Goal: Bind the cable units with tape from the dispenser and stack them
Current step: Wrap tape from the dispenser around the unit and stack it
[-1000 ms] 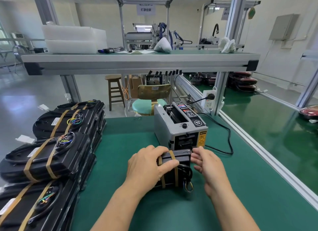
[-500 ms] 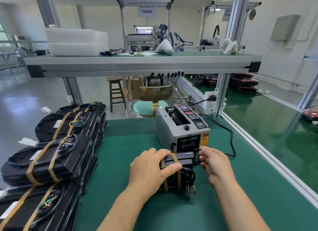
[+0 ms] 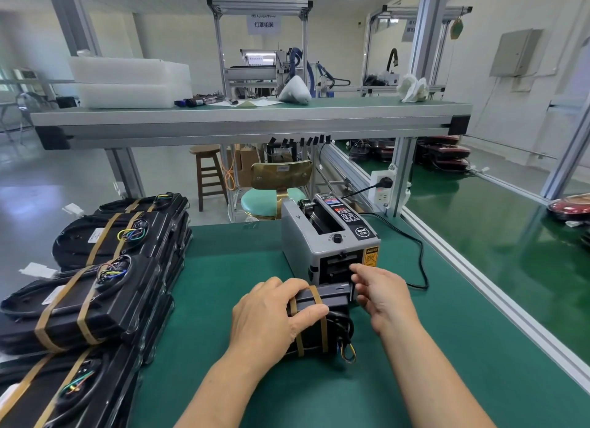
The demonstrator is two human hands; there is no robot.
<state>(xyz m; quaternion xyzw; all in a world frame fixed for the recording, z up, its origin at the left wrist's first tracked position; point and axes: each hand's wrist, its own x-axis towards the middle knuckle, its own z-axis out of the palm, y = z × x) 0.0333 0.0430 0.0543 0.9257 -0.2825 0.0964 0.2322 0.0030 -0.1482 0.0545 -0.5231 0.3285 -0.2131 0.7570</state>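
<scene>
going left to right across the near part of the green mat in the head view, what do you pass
stacked bound units → left hand → cable unit it grips → right hand → black power cord → aluminium rail. The tape dispenser stands behind the unit, so it is left out.

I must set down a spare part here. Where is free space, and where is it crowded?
Free: the green mat between the stacked units and the tape dispenser, and the mat from the power cord to the aluminium rail. Crowded: before the dispenser, where left hand, right hand and cable unit meet.
</scene>
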